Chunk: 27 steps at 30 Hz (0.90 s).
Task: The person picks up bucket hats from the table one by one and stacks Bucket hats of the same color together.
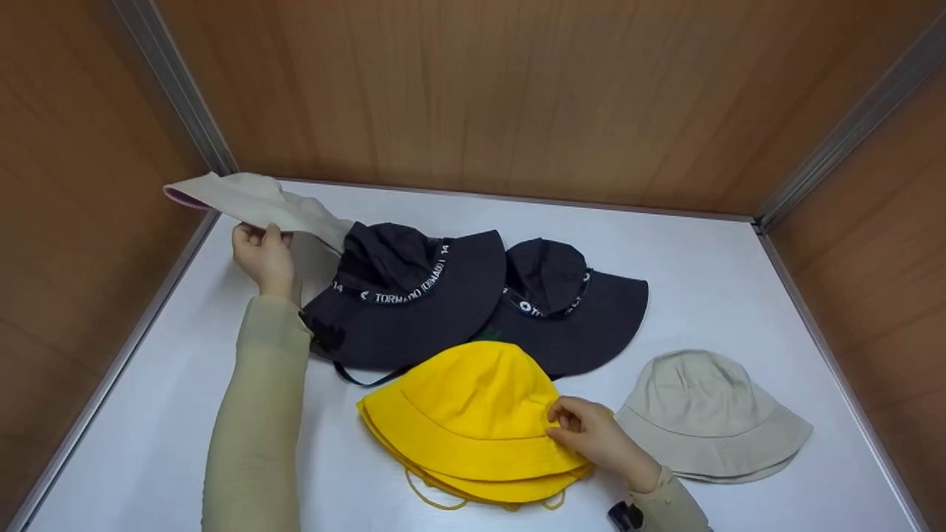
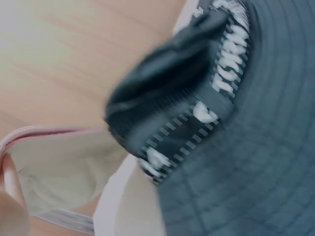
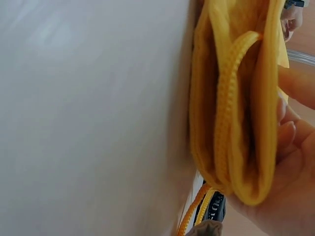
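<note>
At the far left of the head view, my left hand [image 1: 266, 258] pinches the brim edge of a cream bucket hat [image 1: 259, 199], raised above the table. The hat's pinkish brim edging shows in the left wrist view. My right hand [image 1: 602, 443] is at the right side of a yellow bucket hat [image 1: 480, 399], fingers loosely bent against its outer face. In the right wrist view, the yellow hat's folded brim and braided cord [image 3: 226, 103] show, with no finger visible inside the fold. Near my left hand lies a dark bucket hat [image 1: 458, 310] with a lettered inner band.
A second dark hat [image 1: 606, 318] lies partly under the first. On the right rests a beige bucket hat [image 1: 698, 399]. These hats lie on a white table [image 1: 739, 295], bounded by wooden panels [image 1: 473, 96] at the back and both sides.
</note>
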### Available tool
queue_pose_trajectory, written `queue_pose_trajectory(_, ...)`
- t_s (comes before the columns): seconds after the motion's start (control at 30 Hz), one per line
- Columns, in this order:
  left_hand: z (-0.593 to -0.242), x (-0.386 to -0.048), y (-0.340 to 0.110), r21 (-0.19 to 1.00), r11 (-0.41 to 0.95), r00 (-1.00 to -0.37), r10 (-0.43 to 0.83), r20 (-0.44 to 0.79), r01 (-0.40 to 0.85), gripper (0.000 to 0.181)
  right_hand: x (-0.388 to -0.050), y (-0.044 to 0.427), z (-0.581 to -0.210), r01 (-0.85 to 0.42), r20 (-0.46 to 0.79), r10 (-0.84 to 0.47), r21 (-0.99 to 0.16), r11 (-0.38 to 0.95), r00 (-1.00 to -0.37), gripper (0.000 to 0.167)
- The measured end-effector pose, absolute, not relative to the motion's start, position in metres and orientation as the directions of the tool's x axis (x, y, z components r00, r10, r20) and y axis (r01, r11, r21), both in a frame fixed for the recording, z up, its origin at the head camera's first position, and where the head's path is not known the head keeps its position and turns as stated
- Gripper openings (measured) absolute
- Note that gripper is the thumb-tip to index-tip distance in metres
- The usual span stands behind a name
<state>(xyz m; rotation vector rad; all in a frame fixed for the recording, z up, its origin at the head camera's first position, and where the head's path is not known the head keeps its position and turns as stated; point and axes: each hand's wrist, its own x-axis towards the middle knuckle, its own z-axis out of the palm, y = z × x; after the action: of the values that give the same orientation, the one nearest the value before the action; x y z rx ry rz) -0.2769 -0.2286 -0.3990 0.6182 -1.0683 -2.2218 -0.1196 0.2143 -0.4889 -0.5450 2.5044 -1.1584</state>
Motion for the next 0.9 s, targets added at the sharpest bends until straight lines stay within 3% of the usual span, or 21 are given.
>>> queue_pose_trajectory(0.57,-0.338,-0.265,-0.206,0.557,-0.637,-0.758,-0.652,-0.018,0.534,0.023,-0.125,0.212,-0.488,-0.201,-0.128,-0.438,-0.752,0.627,-0.890,0.012)
queue_pose_trajectory(0.9,-0.325,-0.238,-0.164,0.501,-0.727,-0.862,-0.499,0.084,0.470,0.013,-0.128,0.210,-0.487,-0.219,-0.119,-0.444,-0.739,0.637,-0.888,0.011)
